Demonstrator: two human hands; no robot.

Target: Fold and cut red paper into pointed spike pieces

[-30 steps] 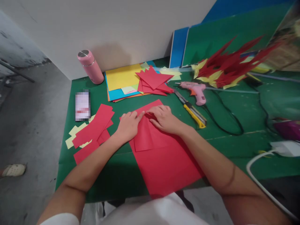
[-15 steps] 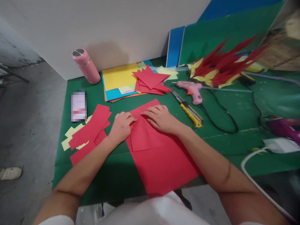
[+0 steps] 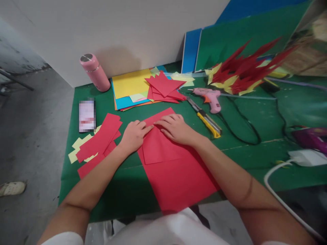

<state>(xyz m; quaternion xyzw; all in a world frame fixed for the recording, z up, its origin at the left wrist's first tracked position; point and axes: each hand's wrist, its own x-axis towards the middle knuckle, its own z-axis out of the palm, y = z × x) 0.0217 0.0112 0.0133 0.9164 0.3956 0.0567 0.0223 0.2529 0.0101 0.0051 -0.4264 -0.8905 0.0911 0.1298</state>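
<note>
A large sheet of red paper (image 3: 187, 185) lies slanted on the green table, its near end reaching toward my body. On top of it rests a smaller piece of red paper (image 3: 160, 151) with creases running down from its upper part. My left hand (image 3: 134, 136) grips this smaller piece at its upper left, index finger stretched along it, the other fingers curled. From the right, my right hand (image 3: 173, 127) holds the same piece near its top, fingers bent over it. The two hands' fingertips nearly meet. What lies under the fingers is hidden.
Red strips (image 3: 99, 137) and pale yellow pieces (image 3: 74, 156) lie left, below a phone (image 3: 87, 115). Behind stand a pink bottle (image 3: 95, 73), coloured sheets (image 3: 130, 85) and red cutouts (image 3: 165, 85). Rightward are a utility knife (image 3: 204, 117), pink glue gun (image 3: 211, 98) and paper flames (image 3: 245, 73).
My left hand has shifted slightly right, its index finger now further across the smaller red paper and closer to my right fingertips. My right hand stays nearly in place.
</note>
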